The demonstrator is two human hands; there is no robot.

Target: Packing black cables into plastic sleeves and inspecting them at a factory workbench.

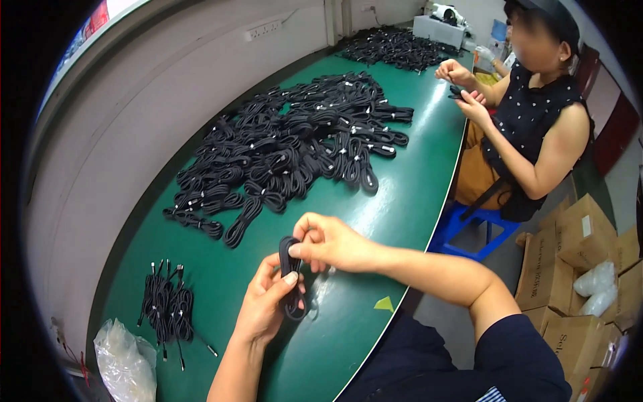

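Observation:
A coiled black cable is held over the near part of the green table. My left hand grips the lower half of the coil, with the thumb laid across it. The fingers of my right hand close on the coil's upper end. Beyond my hands spreads a large heap of black cable bundles, many with light ties or connectors showing. Left of my left hand lies a smaller group of black cables with metal plug ends sticking out.
A clear plastic bag rests at the table's near left. A co-worker on a blue stool handles a dark cable at the right edge. Another cable heap lies far off. Cardboard boxes stand right. A yellow-green scrap lies near the edge.

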